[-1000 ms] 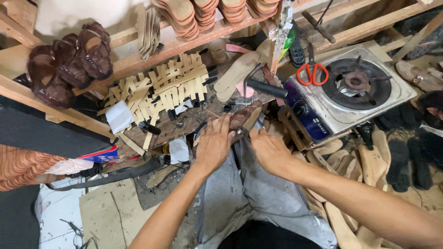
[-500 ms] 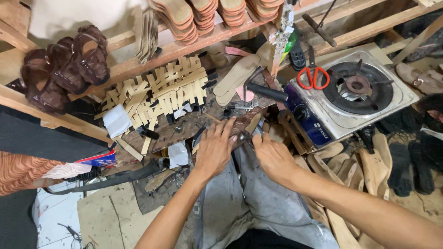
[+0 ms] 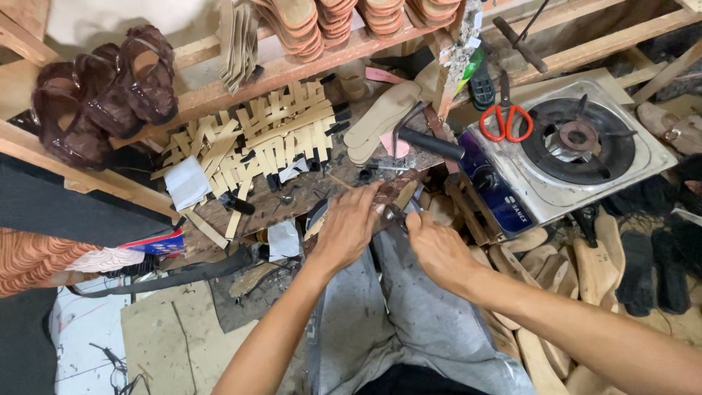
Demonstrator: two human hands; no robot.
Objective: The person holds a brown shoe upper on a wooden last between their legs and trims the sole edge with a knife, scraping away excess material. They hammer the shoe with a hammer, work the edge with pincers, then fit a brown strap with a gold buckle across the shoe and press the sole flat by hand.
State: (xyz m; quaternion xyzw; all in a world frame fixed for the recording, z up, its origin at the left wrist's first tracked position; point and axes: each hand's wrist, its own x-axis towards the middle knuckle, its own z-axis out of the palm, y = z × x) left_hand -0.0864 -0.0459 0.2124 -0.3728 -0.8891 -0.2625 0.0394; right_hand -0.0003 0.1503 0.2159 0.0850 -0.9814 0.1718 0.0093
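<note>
- Brown braided leather strap [image 3: 391, 189] is lying across the person's lap edge, right at the left hand [image 3: 349, 228], whose grip is curling closed over its near end, seemingly to pin it flat for working.
- Right hand [image 3: 437, 245] is sitting just beside the left, its grip pinched shut around a small dark metal tool [image 3: 395, 214] that is touching the strap; what kind of tool it is cannot be told.
- Beyond both grips, a table [image 3: 292, 201] is carrying tan woven strap pieces [image 3: 281, 128] laid out in rows, probably kept within easy reach.
- Off to the right of the right grip, a single-burner gas stove [image 3: 563, 157] is standing with red-handled scissors [image 3: 506, 121] resting on its top.
- Above, well past the grips, a wooden shelf [image 3: 292, 69] is holding stacks of tan soles [image 3: 322, 18]; dark brown sandals [image 3: 110, 88] are sitting far left.
- Below the right grip, wooden shoe lasts [image 3: 578, 263] are lying loose on the floor.
</note>
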